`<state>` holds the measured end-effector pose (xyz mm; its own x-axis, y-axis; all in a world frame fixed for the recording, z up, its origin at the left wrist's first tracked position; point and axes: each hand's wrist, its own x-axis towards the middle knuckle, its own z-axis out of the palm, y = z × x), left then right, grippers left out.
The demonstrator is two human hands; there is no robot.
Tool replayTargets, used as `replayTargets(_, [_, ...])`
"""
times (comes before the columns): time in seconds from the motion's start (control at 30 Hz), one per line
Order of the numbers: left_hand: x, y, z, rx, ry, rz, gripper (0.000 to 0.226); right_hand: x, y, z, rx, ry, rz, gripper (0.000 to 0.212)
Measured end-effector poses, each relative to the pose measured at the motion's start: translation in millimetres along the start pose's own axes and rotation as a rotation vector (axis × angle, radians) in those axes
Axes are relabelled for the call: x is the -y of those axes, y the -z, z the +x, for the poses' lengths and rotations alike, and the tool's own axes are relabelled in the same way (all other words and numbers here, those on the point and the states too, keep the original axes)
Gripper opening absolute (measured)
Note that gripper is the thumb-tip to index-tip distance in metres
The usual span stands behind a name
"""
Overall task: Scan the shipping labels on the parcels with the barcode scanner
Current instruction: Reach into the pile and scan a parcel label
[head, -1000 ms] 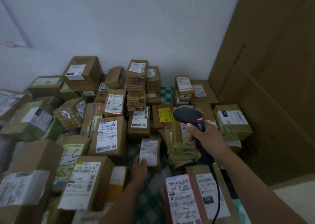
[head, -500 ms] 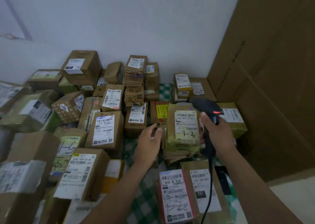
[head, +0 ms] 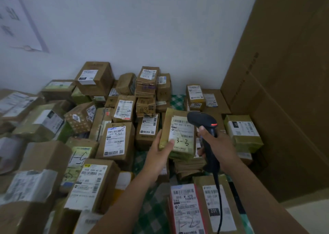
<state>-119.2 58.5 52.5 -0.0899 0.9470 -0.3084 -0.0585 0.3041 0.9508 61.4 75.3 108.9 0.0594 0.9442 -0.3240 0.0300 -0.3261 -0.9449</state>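
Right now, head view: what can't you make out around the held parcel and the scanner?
- Olive-green taped parcel marked 3-3: label's right edge hidden behind the black handheld barcode scanner; small print too small.
- Scanner window: faces away from the head camera.
- Left hand: fingers behind the parcel, only the thumb shows.
- Black scanner cable: cut off by the bottom edge.
- Brown cardboard box, lower left: white label blurred.

Head-worn — looking down over parcels [head: 116,141].
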Motion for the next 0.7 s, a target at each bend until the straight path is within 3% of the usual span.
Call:
replayTargets(0.13, [5.2, 21.6, -4.8, -0.221, -0.031, -0.041, 0.053, 0.7, -24.6, 0.5, 0.104, 0.034, -0.085, 0.031])
replayTargets(0.23, [19.6, 32.1, -4.1, -0.295, 0.003, -0.021, 0.053, -4.1, -36.0, 6.4, 0.119, 0.034, -0.133, 0.036])
replayTargets(0.43, [62.6, 31.4, 4.5, -0.260, 0.071, 0.001, 0.041, -18.0, -37.7, 21.0, 0.063, -0.018, -0.157, 0.032])
replayTargets(0.7, [88.3, 34.7, 14.7, -0.263, 0.123, 0.150, 0.057, -26.7, -36.3, 30.4, 0.068, -0.024, -0.223, 0.034])
